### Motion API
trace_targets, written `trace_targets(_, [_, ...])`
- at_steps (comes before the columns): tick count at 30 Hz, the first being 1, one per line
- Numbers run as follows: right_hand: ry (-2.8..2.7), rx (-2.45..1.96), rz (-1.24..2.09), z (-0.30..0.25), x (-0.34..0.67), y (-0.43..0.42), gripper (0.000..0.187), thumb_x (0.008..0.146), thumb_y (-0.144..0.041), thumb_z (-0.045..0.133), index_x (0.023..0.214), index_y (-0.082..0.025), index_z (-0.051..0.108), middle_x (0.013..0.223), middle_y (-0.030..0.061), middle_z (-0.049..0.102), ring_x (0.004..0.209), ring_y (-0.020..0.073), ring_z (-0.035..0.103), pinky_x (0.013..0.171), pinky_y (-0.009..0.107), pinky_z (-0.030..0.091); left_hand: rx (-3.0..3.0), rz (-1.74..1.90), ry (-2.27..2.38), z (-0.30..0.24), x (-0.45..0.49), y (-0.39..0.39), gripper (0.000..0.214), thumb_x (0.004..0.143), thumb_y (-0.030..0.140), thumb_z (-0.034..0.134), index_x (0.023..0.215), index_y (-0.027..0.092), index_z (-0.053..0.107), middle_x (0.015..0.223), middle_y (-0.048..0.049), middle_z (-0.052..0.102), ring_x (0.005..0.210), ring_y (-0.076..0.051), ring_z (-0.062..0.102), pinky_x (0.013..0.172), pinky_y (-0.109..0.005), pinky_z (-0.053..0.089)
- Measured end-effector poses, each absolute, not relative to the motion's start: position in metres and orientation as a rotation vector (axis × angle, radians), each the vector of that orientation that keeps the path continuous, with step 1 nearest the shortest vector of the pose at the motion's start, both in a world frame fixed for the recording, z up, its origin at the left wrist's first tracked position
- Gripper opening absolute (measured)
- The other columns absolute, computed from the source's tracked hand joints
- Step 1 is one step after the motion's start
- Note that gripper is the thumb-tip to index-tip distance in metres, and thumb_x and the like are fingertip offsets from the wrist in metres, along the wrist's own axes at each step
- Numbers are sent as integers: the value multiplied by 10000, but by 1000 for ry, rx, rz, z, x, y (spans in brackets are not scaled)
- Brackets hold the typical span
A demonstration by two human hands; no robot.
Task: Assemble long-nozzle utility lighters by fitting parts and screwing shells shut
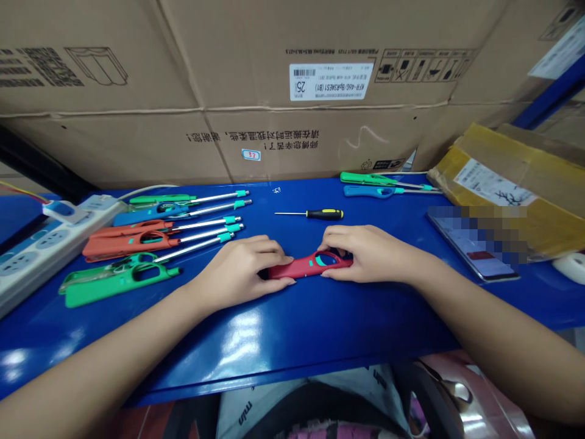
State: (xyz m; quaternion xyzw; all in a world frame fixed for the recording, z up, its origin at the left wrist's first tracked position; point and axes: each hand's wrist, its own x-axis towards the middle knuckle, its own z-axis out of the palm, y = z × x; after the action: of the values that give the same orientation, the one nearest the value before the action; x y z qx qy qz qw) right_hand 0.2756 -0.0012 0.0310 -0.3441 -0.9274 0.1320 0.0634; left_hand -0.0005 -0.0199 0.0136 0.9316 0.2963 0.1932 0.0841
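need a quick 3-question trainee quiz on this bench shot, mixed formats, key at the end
1. True or false: the left hand and the right hand both touch the red lighter.
2. Where is the screwdriver? A: in the right hand. B: on the table, beyond the hands. C: under the red lighter.
3. Fill in: at the back right, the green lighter lies beside a ____ one.
Key: 1 true; 2 B; 3 blue.
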Motion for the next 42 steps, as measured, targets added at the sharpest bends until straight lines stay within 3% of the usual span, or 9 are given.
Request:
trace_targets(5, [-2797,-1023,312,31,275,-3,254,850,-362,673,1029,-182,686,929,41,676,745,169,607,623,269,395,2904,545,896,14,1,-21,220,893,269,653,1075,171,729,963,-70,739,838,-200,656,756,-300,538])
trace_targets(12, [-2806,-925,262,25,276,2,312,883,-407,675,1106,-190,693,1099,78,695,968,237,666,791,326,486,2864,565,882,11,1,-20,220,883,211,631,1077,141,707,966,-82,731,843,-206,666,764,-307,548])
trace_targets(16, [-2813,-879,239,21,274,3,196,945,-331,606,1042,-204,720,1045,66,709,926,216,668,799,325,493,2771,683,850,8,-1,-18,215,944,266,607,1095,158,716,953,-77,735,816,-180,686,747,-275,553])
trace_targets(22, [-2742,-716,190,16,268,0,316,1014,-376,519,1217,-199,686,1165,93,716,1046,227,651,867,346,510,2778,732,794,5,0,-19,265,978,306,600,1157,149,716,968,-91,741,823,-183,684,750,-284,554])
trace_targets(26, [-2693,-681,103,12,261,-6,335,1044,-323,442,1142,-158,717,1072,97,756,933,218,673,820,353,520,2774,745,774,4,3,-22,251,985,293,588,1121,130,722,909,-93,734,779,-181,671,722,-290,548])
trace_targets(29, [-2671,-703,62,11,258,-8,330,1039,-315,451,1122,-160,730,1044,93,770,887,219,679,798,360,523,2794,744,778,3,5,-24,242,993,281,562,1085,129,727,854,-91,722,735,-178,656,689,-295,541])
trace_targets(36, [-2680,-668,166,11,265,2,252,997,-312,556,1147,-174,705,1142,88,744,1038,230,666,928,385,507,2814,745,799,6,0,-20,248,989,260,558,1108,117,723,865,-97,719,752,-185,655,695,-306,542])
trace_targets(42, [-2610,-732,112,13,275,8,157,937,-264,619,1031,-177,710,1067,86,732,974,230,685,875,365,534,2883,854,784,8,-5,-18,239,972,250,594,1120,100,707,865,-92,718,736,-179,641,666,-301,538])
